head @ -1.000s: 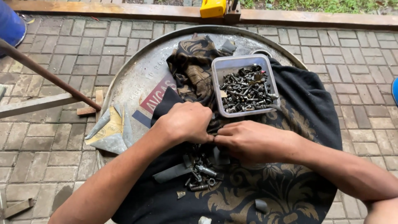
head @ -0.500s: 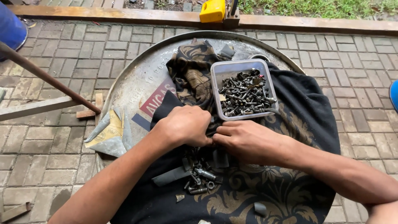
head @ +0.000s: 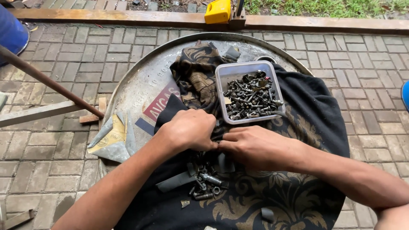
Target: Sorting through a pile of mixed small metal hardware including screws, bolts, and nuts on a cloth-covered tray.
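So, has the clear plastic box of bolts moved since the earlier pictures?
No. The clear plastic box sits at the same spot on the dark cloth, just inside the round metal tray's far rim, as before.

Location: an outdoor work area of the yard-workshop type. The ground is grey brick paving point(head: 64, 64), bordered at the far edge by a wooden beam point(head: 128, 17) with grass point(head: 324, 6) behind it. A round metal drum lid point(head: 140, 85) serves as the table, draped with a dark patterned cloth point(head: 306, 127). On it stand a plastic tub of bolts and nuts point(head: 249, 93) and loose bolts point(head: 204, 183). A rusty metal rod point(head: 51, 83) lies alongside.
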